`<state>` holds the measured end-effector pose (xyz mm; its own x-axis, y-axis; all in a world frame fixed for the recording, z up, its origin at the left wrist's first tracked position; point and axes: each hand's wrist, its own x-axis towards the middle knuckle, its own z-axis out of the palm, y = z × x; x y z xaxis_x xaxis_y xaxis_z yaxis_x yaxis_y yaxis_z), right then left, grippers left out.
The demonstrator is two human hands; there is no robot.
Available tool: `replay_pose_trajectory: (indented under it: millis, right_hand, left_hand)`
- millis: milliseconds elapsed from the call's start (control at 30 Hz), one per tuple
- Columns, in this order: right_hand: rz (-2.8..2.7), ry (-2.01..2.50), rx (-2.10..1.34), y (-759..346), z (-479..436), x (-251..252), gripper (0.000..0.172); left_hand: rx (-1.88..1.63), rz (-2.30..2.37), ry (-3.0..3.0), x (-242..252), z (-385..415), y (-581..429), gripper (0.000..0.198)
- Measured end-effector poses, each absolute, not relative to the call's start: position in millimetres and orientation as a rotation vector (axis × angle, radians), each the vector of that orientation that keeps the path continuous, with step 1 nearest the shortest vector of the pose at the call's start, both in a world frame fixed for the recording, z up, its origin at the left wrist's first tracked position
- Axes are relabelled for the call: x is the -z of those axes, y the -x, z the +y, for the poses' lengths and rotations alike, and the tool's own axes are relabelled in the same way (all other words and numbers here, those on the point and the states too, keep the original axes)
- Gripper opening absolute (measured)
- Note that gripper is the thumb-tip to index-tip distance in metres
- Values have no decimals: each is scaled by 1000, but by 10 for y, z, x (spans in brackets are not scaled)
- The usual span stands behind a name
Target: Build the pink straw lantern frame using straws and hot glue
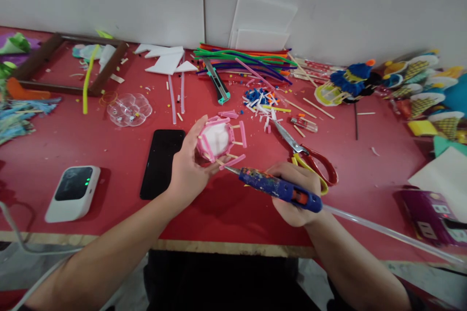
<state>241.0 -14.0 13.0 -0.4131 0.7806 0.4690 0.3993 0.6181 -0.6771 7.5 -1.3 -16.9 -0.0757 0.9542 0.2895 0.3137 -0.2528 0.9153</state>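
My left hand (189, 155) grips a small pink-and-white craft piece (217, 138), a white middle ringed with pink strips. Short wooden sticks poke out of its right side, with pink tube pieces across their ends. In my right hand (295, 189) is a blue, paint-spotted glue gun (270, 185), with a long clear glue stick (383, 233) trailing from its back. The metal nozzle points left and meets or nearly meets the lowest pink strip. Scissors (310, 155) with red and yellow handles lie just beyond my right hand. A black phone (160, 165) lies beside my left hand.
Across the red table (120, 155) lie a green cutter (216, 80), coloured straws (248, 60), cut bits (260, 99) and a clear flower-shaped tray (129, 109). A white device (73, 194) sits left, a purple box (430, 214) right. Finished-looking crafts (419, 92) crowd the far right.
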Motion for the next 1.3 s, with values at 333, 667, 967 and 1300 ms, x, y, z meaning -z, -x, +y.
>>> replay_pose_trajectory:
  millis: [333, 667, 967, 1300]
  right_hand:
    - [-2031, 934, -602, -2421, -147, -117, 15]
    - [-2042, 949, -585, -2427, -146, -132, 15]
    - [-2045, 925, -548, -2424, -147, -139, 21]
    - [-2050, 895, -458, -2387, -184, -142, 20]
  left_hand:
    - [-1401, 1236, -1345, 154, -13, -87, 77]
    - [-1400, 1277, -1390, 169, -7, -83, 78]
    - [-1378, 1294, -1505, 172, -10, -51, 79]
    - [-1338, 1382, -1611, 137, -22, -59, 80]
